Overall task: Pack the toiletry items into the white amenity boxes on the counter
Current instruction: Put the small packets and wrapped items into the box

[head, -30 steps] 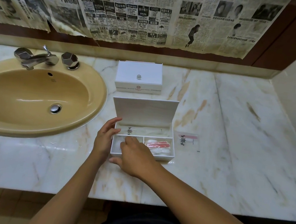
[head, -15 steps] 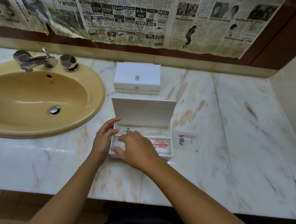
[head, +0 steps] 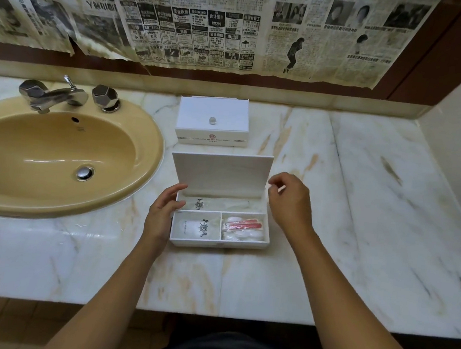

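Observation:
A white amenity box (head: 218,245) stands open on the marble counter, its lid (head: 221,173) upright. A clear printed sachet (head: 200,226) lies in the front left compartment. Red-and-white wrapped items (head: 242,227) fill the front right one, and another clear packet (head: 206,204) lies in the back. My left hand (head: 160,215) rests with straight fingers against the box's left wall. My right hand (head: 291,205) hovers just right of the box, fingers curled, pinching a pale sliver of a clear sachet (head: 280,189) that it mostly hides. A second white box (head: 213,116) sits closed behind.
A tan sink (head: 147,149) with a chrome tap (head: 53,97) takes up the counter's left side. Newspaper sheets (head: 210,26) hang on the wall behind. A side wall (head: 456,156) bounds the counter on the right, and its front edge runs just below my forearms.
My right hand left the box's front left compartment, leaving a sachet there, and moved right over the spot where the clear sachet lay. My left hand stayed at the box.

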`<state>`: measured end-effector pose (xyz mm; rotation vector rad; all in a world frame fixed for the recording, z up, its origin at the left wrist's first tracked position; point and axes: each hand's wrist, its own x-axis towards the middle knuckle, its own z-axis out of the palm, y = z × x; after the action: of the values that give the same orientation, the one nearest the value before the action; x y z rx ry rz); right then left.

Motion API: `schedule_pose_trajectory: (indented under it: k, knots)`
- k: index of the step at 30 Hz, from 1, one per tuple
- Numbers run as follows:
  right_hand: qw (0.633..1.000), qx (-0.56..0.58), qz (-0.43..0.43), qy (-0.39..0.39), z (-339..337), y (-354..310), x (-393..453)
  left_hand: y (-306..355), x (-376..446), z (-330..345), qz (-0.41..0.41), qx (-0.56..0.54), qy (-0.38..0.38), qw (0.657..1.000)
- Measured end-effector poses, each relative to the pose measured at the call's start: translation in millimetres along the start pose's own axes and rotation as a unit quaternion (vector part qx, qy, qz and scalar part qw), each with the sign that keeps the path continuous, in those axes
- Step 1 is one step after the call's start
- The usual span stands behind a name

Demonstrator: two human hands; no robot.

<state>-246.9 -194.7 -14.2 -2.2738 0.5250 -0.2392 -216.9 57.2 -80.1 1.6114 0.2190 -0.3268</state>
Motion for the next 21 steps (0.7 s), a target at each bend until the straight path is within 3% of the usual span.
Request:
schedule_pose_trajectory:
  k: [4,7,21]
  knots:
    - [0.980,-0.123,0.086,-0.132,6,34,-1,-2,2,-1,-0.002,-0.003,-0.002,1.000]
    - [0.962,-0.178,0.088,-0.189,10,47,-6,-3,3,-1,-0.002,-0.001,0.001,1.000]
    - [0.974,-0.194,0.072,-0.088,6,39,-7,-2,1,1,0.000,-0.003,0.004,1.000]
